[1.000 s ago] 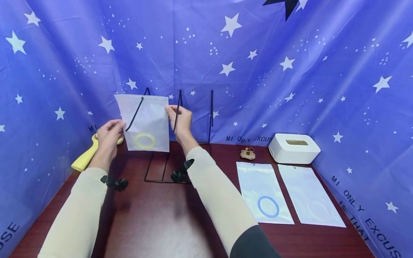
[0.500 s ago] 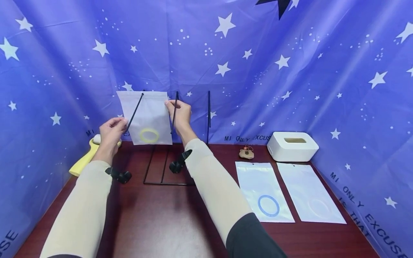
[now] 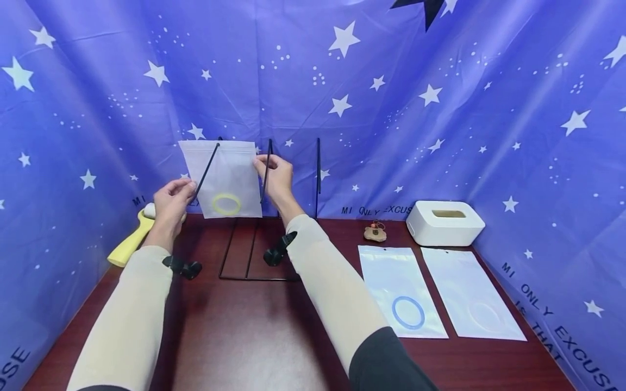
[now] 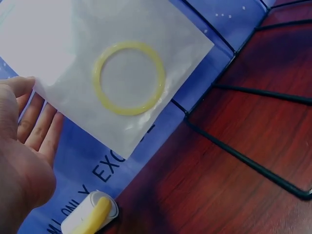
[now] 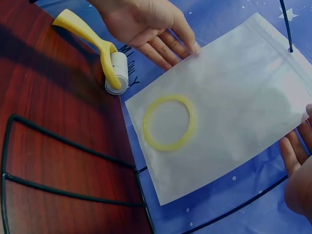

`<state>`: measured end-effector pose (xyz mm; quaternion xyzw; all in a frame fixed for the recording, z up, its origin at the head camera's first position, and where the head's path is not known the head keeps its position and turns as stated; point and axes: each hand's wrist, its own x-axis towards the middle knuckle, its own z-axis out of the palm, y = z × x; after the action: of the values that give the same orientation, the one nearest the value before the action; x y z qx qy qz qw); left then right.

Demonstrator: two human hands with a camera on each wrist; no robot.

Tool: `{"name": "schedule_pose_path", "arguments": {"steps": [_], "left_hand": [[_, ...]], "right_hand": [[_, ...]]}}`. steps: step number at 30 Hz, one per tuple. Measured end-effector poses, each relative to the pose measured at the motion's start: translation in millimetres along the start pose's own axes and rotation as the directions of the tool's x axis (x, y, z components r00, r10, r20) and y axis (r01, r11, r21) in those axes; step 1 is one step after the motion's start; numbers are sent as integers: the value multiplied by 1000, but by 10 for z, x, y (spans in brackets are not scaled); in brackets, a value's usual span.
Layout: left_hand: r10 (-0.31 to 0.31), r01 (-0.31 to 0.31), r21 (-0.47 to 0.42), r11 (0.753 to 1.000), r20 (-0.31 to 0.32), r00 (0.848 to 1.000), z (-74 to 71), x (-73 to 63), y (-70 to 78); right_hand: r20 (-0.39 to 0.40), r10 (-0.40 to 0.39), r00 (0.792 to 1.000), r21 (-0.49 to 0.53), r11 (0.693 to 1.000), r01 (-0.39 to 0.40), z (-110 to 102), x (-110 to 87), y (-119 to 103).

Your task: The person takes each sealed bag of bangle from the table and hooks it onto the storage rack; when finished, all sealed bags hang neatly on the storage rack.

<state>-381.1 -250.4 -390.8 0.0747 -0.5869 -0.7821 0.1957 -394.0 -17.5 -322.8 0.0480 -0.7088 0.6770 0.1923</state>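
Note:
A whitish zip bag with a yellow ring inside, or showing through it (image 3: 237,174), hangs at the left prong (image 3: 207,171) of a black wire rack. The prong meets the bag at its top middle and juts out in front of it. My left hand (image 3: 171,203) pinches the bag's left edge between thumb and index finger, the other fingers extended behind. My right hand (image 3: 276,176) pinches the right edge near the top, behind the rack's middle prong (image 3: 267,174). In the right wrist view the prong's end (image 5: 290,46) sits right at the bag's top strip.
Two more bags lie on the table at the right, one with a blue ring (image 3: 408,313), one with a faint pale ring (image 3: 471,293). Behind them are a white tissue box (image 3: 445,231) and a small wooden charm (image 3: 375,233). A yellow-handled roller (image 3: 129,241) lies left.
The bag has moved back along the left prong, its bottom edge now higher, with both hands keeping their pinch. The view has shifted slightly.

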Motion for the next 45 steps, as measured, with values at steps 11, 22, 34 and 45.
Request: {"name": "schedule_pose_path", "arguments": {"steps": [11,22,34,45], "left_hand": [[144,-140,-54,989,69,987,-278,-436,60],[91,-297,407,864,454,886,-534,-1013,-265],[-77,-327,646,689,514,854,-566,-1188,-654],[-79,-479,719,504,590,803,-616,-1199,-865]], "right_hand": [[94,-10,996,58,998,4,-385,-154,265],[132,-44,990,-23,999,47,-1015,-279,494],[90,-17,996,5,1000,17,-1871,-373,524],[62,61,996,-82,995,-56,-2538,-416,623]]}}
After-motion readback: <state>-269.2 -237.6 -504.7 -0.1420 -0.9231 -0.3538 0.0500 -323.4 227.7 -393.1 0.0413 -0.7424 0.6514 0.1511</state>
